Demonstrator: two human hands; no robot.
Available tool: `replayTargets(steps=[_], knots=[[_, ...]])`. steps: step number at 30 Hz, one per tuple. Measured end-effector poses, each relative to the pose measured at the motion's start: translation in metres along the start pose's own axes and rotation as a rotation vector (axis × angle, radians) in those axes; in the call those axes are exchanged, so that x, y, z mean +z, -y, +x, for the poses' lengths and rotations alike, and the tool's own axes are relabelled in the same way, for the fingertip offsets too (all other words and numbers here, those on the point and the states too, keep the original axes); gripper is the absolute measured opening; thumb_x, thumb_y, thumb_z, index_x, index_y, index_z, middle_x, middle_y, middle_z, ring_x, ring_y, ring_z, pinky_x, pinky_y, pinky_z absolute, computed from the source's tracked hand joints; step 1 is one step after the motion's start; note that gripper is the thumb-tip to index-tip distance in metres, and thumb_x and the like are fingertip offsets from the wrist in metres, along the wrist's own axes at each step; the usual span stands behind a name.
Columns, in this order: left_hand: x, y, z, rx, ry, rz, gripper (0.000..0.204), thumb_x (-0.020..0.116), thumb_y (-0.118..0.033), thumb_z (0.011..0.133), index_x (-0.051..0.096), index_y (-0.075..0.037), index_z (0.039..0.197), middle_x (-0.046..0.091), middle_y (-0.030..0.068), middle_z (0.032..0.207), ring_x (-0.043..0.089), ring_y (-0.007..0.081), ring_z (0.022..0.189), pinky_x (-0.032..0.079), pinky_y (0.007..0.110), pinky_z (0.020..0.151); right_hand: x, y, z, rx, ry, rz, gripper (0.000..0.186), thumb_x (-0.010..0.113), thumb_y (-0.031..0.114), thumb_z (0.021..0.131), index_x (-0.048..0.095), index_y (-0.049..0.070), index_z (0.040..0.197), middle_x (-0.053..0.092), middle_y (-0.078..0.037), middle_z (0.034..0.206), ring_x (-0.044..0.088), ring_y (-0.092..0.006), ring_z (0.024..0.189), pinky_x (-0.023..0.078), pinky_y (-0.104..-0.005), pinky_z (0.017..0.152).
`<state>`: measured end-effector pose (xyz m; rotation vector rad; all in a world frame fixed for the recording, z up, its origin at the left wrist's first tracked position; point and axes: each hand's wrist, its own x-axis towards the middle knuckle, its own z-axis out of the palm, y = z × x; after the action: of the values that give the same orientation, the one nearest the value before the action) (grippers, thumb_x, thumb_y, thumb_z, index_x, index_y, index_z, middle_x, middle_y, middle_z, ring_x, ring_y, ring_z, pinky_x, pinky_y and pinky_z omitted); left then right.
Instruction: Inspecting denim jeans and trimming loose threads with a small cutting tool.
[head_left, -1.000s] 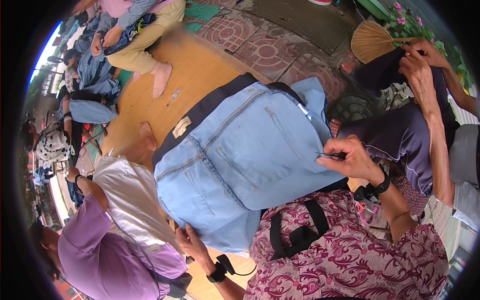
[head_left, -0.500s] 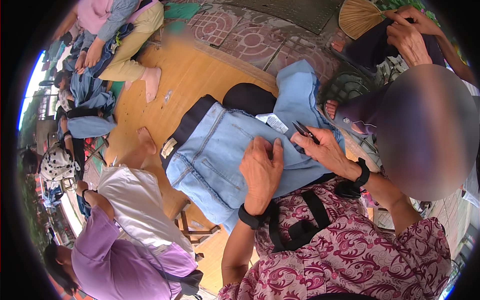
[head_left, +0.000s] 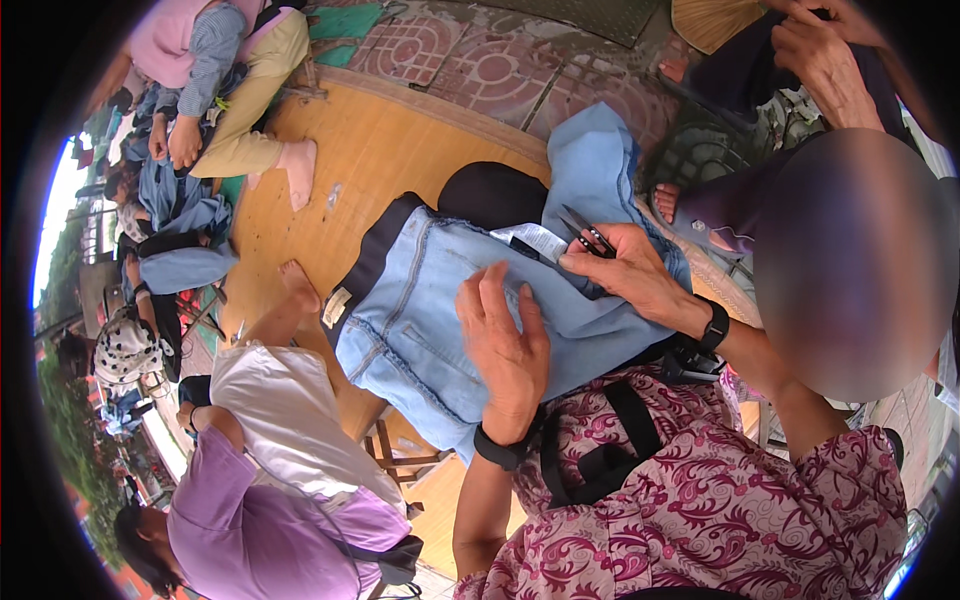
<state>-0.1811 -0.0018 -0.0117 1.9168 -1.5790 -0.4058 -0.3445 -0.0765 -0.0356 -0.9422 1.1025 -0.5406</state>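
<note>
Light blue jeans (head_left: 430, 300) lie folded inside out in front of me, with a dark waistband, a pale patch and black fabric (head_left: 490, 190) beyond. A white label (head_left: 535, 238) shows on them. My right hand (head_left: 625, 265) grips small black-handled scissors (head_left: 590, 230) beside the label, blades pointing up-left. My left hand (head_left: 505, 345) is over the middle of the jeans, fingers apart and slightly bent, holding nothing; whether its fingertips touch the cloth I cannot tell.
A yellow wooden board (head_left: 300, 240) bears the work. Co-workers sit at left with garments; one wears purple (head_left: 240, 520). Another person's hands (head_left: 815, 65) are at upper right, near a straw fan (head_left: 715, 20). A wooden stool (head_left: 395, 450) stands below the jeans. Patterned paving (head_left: 480, 60) lies beyond.
My left hand has come up from the lower edge onto the jeans and since loosened its fingers. My right hand moved left and up with the scissors. The jeans' far part is rearranged, exposing the label.
</note>
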Motion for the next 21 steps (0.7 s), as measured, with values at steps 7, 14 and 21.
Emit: replayTargets(steps=[7, 14, 21], knots=[[0.004, 0.026, 0.017, 0.238, 0.022, 0.098, 0.035, 0.063, 0.008, 0.079, 0.061, -0.004, 0.112, 0.054, 0.0212, 0.128, 0.052, 0.0393, 0.117, 0.043, 0.046, 0.098, 0.004, 0.007, 0.0, -0.181, 0.01, -0.181, 0.024, 0.07, 0.02, 0.093, 0.07, 0.004, 0.11, 0.046, 0.01, 0.068, 0.038, 0.0, 0.061, 0.029, -0.0202, 0.052], [0.011, 0.035, -0.007, 0.118, -0.164, -0.087, 0.019, 0.068, 0.01, 0.076, 0.066, -0.002, 0.09, 0.064, 0.0148, 0.119, 0.061, 0.0311, 0.108, 0.05, 0.038, 0.086, 0.004, 0.005, -0.004, -0.106, -0.02, -0.049, 0.024, 0.071, 0.022, 0.089, 0.067, 0.001, 0.1, 0.051, 0.007, 0.074, 0.043, -0.0034, 0.066, 0.037, -0.0234, 0.055], [0.0, 0.029, -0.016, 0.181, -0.268, -0.158, 0.023, 0.069, 0.014, 0.074, 0.068, -0.002, 0.091, 0.067, 0.014, 0.116, 0.065, 0.0309, 0.105, 0.052, 0.038, 0.088, 0.007, 0.016, 0.003, -0.218, -0.015, -0.248, 0.023, 0.078, 0.019, 0.085, 0.07, 0.003, 0.099, 0.052, 0.008, 0.073, 0.042, -0.0018, 0.064, 0.035, -0.0219, 0.055]])
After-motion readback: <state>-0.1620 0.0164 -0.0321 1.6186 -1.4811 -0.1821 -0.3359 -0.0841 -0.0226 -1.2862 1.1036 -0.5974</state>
